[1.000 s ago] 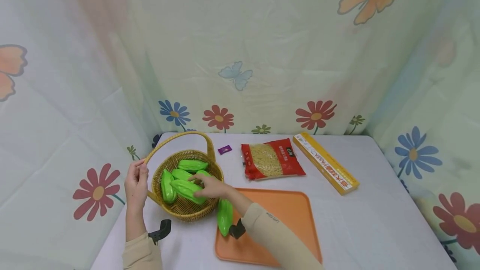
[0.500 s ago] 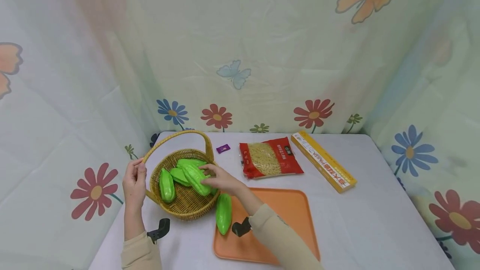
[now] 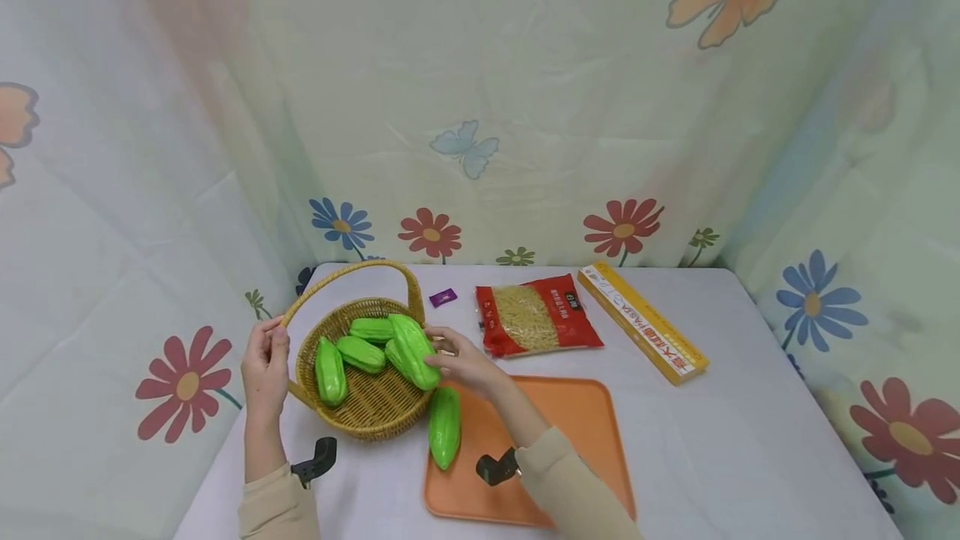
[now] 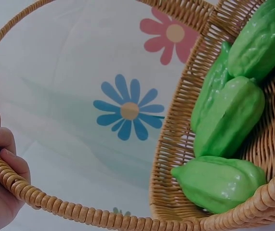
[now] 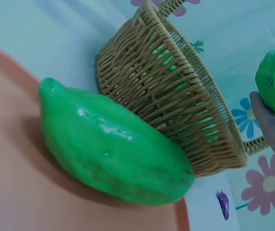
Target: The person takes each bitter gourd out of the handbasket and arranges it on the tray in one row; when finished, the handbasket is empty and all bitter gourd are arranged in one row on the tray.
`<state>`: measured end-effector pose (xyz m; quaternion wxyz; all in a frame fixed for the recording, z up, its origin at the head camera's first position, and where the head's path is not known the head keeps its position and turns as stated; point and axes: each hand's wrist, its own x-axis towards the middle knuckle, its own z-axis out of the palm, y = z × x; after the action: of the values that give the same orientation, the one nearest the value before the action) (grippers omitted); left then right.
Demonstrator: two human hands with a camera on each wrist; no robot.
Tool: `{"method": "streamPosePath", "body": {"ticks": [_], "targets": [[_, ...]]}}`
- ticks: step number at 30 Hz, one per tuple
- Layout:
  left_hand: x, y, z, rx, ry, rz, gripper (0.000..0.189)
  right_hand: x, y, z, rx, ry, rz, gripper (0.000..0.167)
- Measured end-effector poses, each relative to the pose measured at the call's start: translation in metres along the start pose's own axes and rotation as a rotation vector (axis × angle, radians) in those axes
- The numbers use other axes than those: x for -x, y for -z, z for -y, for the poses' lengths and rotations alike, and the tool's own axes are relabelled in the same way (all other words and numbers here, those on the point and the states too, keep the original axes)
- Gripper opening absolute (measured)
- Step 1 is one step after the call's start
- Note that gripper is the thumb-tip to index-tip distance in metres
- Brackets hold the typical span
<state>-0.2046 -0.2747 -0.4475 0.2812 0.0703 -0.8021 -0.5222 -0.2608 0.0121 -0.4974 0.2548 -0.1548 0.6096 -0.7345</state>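
Note:
In the head view, my left hand (image 3: 264,369) grips the arched handle (image 4: 79,213) of a round wicker basket (image 3: 369,397) from its left side. Above the basket's right rim, my right hand (image 3: 467,363) holds a glossy green bitter melon (image 3: 409,347), thumb at its lower end and fingers on its far side. Several similar green bitter melons (image 4: 229,118) lie inside the basket, one partly hidden below the held one. Another bitter melon (image 3: 445,427) lies on the left edge of an orange tray (image 3: 555,448), close against the basket.
Behind the tray lies a red bag of pasta (image 3: 538,315), with a long yellow pasta box (image 3: 642,323) to its right. A small purple packet (image 3: 443,297) sits beside the basket's handle. Flowered curtains (image 3: 480,65) enclose the white table (image 3: 720,457) at back and sides.
My right hand has lifted the bitter melon from among the others and moved it right, turning it more upright. My left hand stays on the handle.

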Motion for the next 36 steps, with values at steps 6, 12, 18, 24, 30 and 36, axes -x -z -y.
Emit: {"method": "streamPosePath", "body": {"ticks": [6,12,18,24,30,36], "targets": [[0.0,0.0,0.003,0.002,-0.013,-0.016,0.031,0.017,0.008,-0.004,-0.099,0.028,-0.019,0.052],[0.001,0.001,0.002,0.0,-0.021,-0.014,0.03,0.034,0.016,-0.012,-0.15,0.029,-0.087,0.052],[0.001,0.003,0.001,-0.012,-0.025,-0.026,0.029,0.05,0.019,-0.021,-0.115,-0.004,-0.191,0.052],[0.001,0.002,-0.001,-0.006,-0.019,-0.016,0.03,0.066,0.023,-0.035,-0.056,-0.041,-0.281,0.057],[0.002,0.001,-0.003,-0.016,-0.012,-0.01,0.031,0.078,0.027,-0.045,-0.024,-0.067,-0.335,0.059],[0.002,0.0,-0.001,-0.007,-0.001,-0.016,0.032,0.085,0.029,-0.053,0.064,-0.114,-0.389,0.065]]}}
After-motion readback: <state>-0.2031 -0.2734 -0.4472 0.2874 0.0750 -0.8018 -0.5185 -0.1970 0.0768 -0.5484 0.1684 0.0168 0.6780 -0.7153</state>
